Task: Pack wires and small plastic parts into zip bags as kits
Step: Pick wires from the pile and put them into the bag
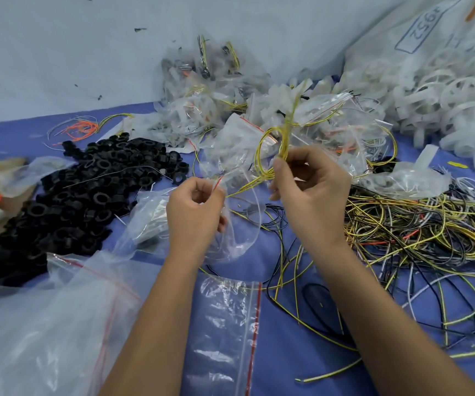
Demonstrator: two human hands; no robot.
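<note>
- The left hand (194,208) pinches the mouth of a small clear zip bag (237,224).
- The right hand (310,190) holds a coiled yellow wire (270,150) just above it.
- Black plastic rings (87,192) lie in a heap at left, loose wires (419,232) at right, on a blue table (287,352).

A small-parts assembly or packing workshop is indicated. A blue-covered workbench (287,352) is loaded with bulk stock: black plastic rings (87,195) at left, loose wires (430,238) at right, filled zip bags (216,110) heaped at far centre.
</note>
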